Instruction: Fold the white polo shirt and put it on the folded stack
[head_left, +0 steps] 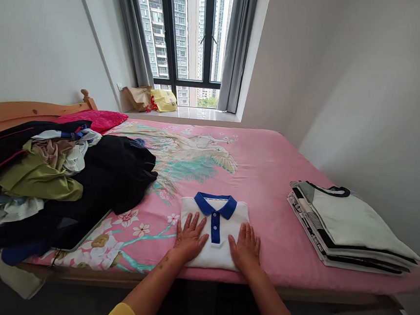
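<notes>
A white polo shirt point(219, 254) with a blue collar and blue button placket lies folded into a rectangle near the bed's front edge, collar pointing away from me. My left hand point(190, 237) rests flat on its left side, fingers spread. On the shirt's right side lies my right hand point(246, 246), also flat with the fingers stretched out. Neither hand grips anything. Between the two hands the placket shows in full.
A heap of loose clothes point(117, 169) covers the bed's left side. Folded shirts point(355, 219) are stacked at the right. The pink flowered bedsheet point(267, 172) spreads beneath. Farther back are a red pillow point(99, 118), a wooden headboard point(26, 110) and a yellow bag point(164, 100) on the sill.
</notes>
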Available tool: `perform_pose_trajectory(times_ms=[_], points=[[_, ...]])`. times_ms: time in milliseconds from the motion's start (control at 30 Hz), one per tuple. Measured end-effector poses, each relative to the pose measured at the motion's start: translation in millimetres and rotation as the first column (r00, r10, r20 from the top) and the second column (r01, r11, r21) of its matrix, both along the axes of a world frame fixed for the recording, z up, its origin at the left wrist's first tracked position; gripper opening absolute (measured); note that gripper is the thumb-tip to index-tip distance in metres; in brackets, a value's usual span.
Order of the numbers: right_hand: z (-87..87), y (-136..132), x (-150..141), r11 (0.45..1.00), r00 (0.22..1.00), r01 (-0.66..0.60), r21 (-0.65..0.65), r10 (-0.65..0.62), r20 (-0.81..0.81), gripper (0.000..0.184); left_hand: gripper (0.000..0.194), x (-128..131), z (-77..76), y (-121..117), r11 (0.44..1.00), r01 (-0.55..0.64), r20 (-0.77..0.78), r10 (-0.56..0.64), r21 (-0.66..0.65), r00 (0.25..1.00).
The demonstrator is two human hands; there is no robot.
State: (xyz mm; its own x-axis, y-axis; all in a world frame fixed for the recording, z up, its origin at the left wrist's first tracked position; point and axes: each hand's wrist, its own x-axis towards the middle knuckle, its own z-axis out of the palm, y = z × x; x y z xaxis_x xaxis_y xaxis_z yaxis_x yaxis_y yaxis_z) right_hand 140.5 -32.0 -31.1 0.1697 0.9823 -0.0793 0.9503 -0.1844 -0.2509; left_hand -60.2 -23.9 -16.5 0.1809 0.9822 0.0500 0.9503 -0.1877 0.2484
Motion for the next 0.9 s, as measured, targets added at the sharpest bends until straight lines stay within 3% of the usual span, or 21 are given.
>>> perform_pose_trajectory(times_ms=[133, 300, 367, 433, 500, 567, 600, 667, 733, 767, 900], points=[[5.2, 4.0, 6.2, 0.998, 0.999, 0.039, 0.048, -0.037, -0.036, 0.065, 0.051, -5.1, 5.0, 6.5, 0.999, 0.031, -0.003, -0.031, -0.023, 1.000], [16.2, 34.5, -1.6, 0.983, 0.994, -0.089, 0.161, 0.099, -0.053, 0.057, 0.057, 0.6, 12.0, 28.9, 0.993, -0.116, -0.024, 0.115, -0.031, 0.993], [9.2, 47.8, 1.4, 0.987, 0.991, -0.106, 0.118, 0.115, -0.068, 0.059, 0.060, 3.7, 7.1, 32.3, 0.989, -0.142, -0.006, 0.142, -0.046, 0.990], [-2.9, 58.2, 10.1, 0.996, 0.996, -0.028, 0.085, 0.035, -0.080, 0.062, 0.061, 5.3, -0.1, 32.2, 0.989, -0.147, 0.029, 0.148, -0.035, 0.989], [-15.5, 64.6, 22.2, 0.989, 0.993, 0.085, 0.118, -0.075, -0.092, 0.064, 0.061, 4.3, -6.5, 32.0, 0.988, -0.158, 0.099, 0.157, 0.003, 0.983], [-25.4, 67.5, 34.8, 0.970, 0.987, 0.131, 0.203, -0.108, -0.123, 0.062, 0.062, -0.7, -9.9, 34.1, 0.978, -0.203, 0.248, 0.185, 0.049, 0.951], [-28.9, 68.0, 40.5, 0.959, 0.985, 0.131, 0.252, -0.096, -0.147, 0.060, 0.064, -5.1, -10.2, 36.2, 0.966, -0.253, 0.377, 0.215, 0.053, 0.901], [-33.4, 67.7, 50.1, 0.931, 0.978, 0.113, 0.347, -0.043, -0.205, 0.057, 0.064, -17.6, -8.7, 40.1, 0.930, -0.367, 0.648, 0.295, -0.025, 0.702], [-35.7, 65.7, 57.4, 0.901, 0.963, 0.098, 0.422, 0.022, -0.270, 0.055, 0.059, -33.7, -6.0, 40.0, 0.896, -0.410, 0.791, 0.372, -0.170, 0.485], [-36.4, 63.8, 60.1, 0.890, 0.950, 0.100, 0.445, 0.047, -0.307, 0.055, 0.055, -41.9, -4.7, 37.1, 0.887, -0.397, 0.814, 0.404, -0.236, 0.418], [-36.8, 45.5, 64.6, 0.884, 0.865, 0.161, 0.438, 0.087, -0.494, 0.054, 0.045, -65.7, -2.2, 5.2, 0.863, -0.240, 0.805, 0.503, -0.445, 0.315]])
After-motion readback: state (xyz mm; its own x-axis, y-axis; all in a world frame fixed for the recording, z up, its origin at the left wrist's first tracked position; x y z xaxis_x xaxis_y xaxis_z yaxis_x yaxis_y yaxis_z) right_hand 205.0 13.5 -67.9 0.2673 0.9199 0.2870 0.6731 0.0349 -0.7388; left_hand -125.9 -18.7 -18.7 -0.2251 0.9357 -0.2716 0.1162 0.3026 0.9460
